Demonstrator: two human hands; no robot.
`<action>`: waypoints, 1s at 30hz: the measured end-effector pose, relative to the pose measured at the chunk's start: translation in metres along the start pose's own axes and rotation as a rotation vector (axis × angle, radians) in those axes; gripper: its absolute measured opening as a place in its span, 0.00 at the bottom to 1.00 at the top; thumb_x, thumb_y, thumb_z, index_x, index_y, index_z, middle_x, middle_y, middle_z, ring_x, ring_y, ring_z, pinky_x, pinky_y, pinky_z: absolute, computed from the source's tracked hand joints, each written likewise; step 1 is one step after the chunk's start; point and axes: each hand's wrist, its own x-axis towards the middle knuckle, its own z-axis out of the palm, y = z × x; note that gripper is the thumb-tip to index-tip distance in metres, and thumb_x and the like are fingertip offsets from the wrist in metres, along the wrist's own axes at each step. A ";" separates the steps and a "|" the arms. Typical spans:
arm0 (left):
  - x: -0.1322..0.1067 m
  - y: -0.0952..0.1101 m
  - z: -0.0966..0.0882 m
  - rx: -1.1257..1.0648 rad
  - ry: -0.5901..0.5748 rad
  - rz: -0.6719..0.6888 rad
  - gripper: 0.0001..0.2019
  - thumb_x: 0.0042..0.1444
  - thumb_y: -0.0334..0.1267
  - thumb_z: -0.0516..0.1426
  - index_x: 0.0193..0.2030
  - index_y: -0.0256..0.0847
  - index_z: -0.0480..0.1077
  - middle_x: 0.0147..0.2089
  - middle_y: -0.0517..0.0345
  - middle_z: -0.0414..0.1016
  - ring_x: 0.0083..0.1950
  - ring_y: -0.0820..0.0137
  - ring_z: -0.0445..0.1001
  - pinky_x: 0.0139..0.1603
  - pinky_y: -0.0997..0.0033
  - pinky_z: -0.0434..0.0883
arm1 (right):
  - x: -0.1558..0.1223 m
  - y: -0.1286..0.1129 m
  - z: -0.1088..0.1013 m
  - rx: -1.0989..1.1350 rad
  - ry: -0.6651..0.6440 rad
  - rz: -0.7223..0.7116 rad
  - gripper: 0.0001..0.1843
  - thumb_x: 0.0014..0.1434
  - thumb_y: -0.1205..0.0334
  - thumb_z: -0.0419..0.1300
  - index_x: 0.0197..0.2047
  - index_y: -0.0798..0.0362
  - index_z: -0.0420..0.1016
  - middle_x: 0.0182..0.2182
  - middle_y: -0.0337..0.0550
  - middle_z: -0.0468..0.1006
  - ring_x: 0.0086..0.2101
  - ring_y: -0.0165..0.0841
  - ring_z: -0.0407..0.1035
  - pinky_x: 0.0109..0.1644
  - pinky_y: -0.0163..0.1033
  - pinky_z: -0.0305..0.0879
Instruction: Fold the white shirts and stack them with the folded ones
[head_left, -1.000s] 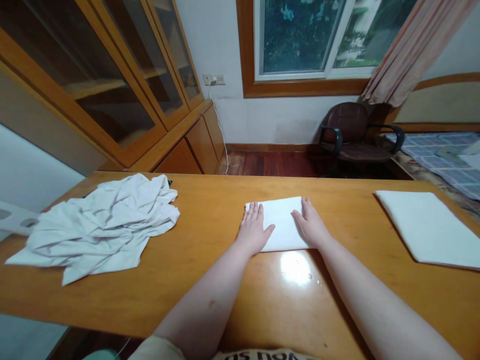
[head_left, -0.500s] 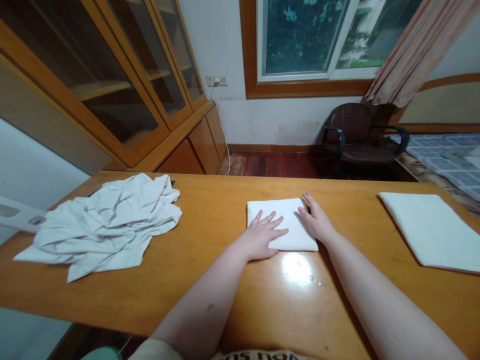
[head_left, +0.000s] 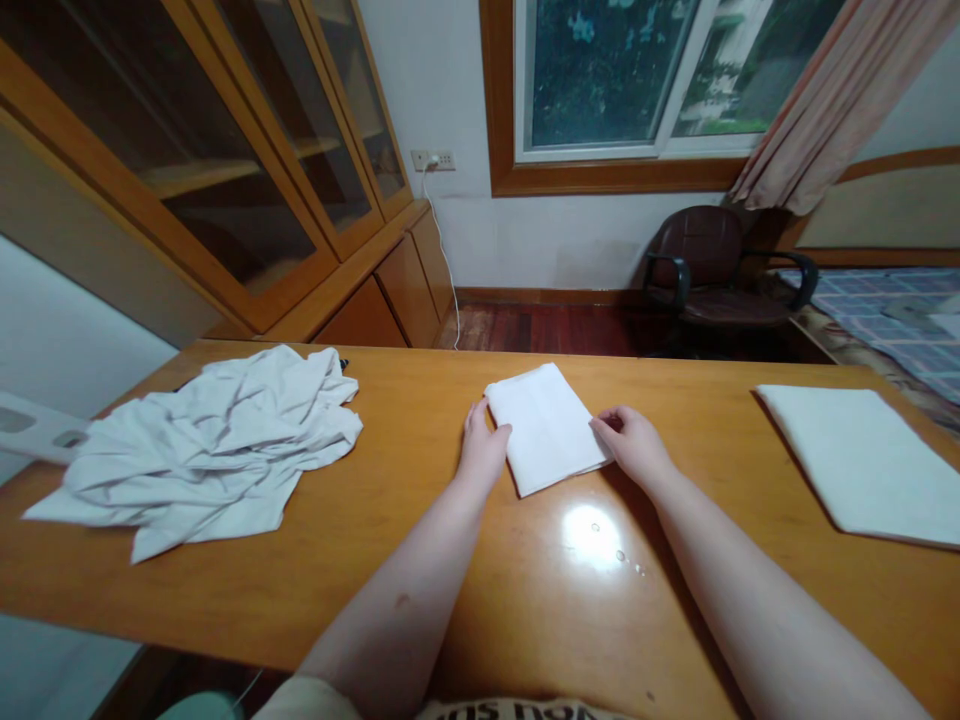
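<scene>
A small folded white cloth [head_left: 545, 426] lies turned at an angle in the middle of the wooden table [head_left: 420, 560]. My left hand [head_left: 481, 450] grips its left edge, thumb on top of the fabric. My right hand [head_left: 632, 444] pinches its right corner, fingers curled. Both forearms reach in from the near edge.
A crumpled heap of white cloths [head_left: 217, 445] covers the table's left part. A larger folded white cloth [head_left: 859, 460] lies flat at the right. Beyond the table are a glass-door cabinet [head_left: 225, 170], a brown armchair [head_left: 709, 270] and a window [head_left: 622, 80].
Both hands left the top of the folded cloth and took its edges. The cloth has turned from square-on to slanted and moved slightly away from me.
</scene>
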 end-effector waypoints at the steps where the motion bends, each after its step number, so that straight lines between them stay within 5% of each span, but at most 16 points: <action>1: 0.002 0.000 0.000 -0.172 0.001 -0.081 0.30 0.51 0.33 0.54 0.63 0.42 0.55 0.68 0.47 0.53 0.68 0.61 0.52 0.64 0.59 0.58 | 0.000 0.000 0.002 0.081 -0.018 0.014 0.16 0.53 0.50 0.57 0.37 0.54 0.73 0.33 0.46 0.78 0.34 0.36 0.71 0.38 0.39 0.65; 5: 0.005 0.006 -0.005 -0.750 -0.063 -0.377 0.19 0.53 0.36 0.53 0.53 0.43 0.61 0.58 0.50 0.68 0.60 0.66 0.67 0.53 0.64 0.68 | -0.001 0.003 0.012 0.274 -0.062 0.060 0.22 0.52 0.49 0.58 0.45 0.56 0.72 0.41 0.51 0.78 0.39 0.39 0.73 0.44 0.43 0.68; 8: 0.002 0.011 -0.009 -0.945 -0.315 -0.533 0.12 0.53 0.39 0.53 0.43 0.38 0.67 0.43 0.49 0.76 0.48 0.62 0.75 0.48 0.59 0.71 | -0.003 0.002 0.015 0.272 -0.067 0.055 0.24 0.52 0.51 0.58 0.49 0.57 0.71 0.45 0.52 0.77 0.42 0.41 0.72 0.48 0.46 0.67; 16: -0.010 0.010 0.001 -1.025 -0.577 -0.544 0.24 0.51 0.40 0.56 0.55 0.32 0.65 0.46 0.43 0.77 0.52 0.53 0.74 0.57 0.48 0.65 | -0.015 -0.011 0.018 0.490 -0.213 0.018 0.24 0.52 0.55 0.59 0.52 0.56 0.67 0.48 0.52 0.75 0.45 0.40 0.72 0.49 0.47 0.67; 23: -0.006 0.002 -0.001 -0.962 -0.583 -0.481 0.32 0.41 0.28 0.57 0.58 0.33 0.63 0.45 0.45 0.78 0.51 0.51 0.74 0.55 0.43 0.66 | -0.018 -0.016 0.022 0.622 -0.151 0.097 0.24 0.53 0.52 0.57 0.52 0.54 0.65 0.47 0.52 0.76 0.43 0.41 0.73 0.45 0.47 0.71; 30: -0.012 0.007 -0.005 -0.977 -0.648 -0.368 0.36 0.37 0.25 0.56 0.60 0.36 0.62 0.47 0.48 0.78 0.53 0.51 0.72 0.57 0.42 0.64 | -0.025 -0.022 0.008 1.000 -0.460 0.257 0.26 0.59 0.50 0.51 0.51 0.60 0.70 0.43 0.57 0.79 0.42 0.48 0.74 0.47 0.52 0.69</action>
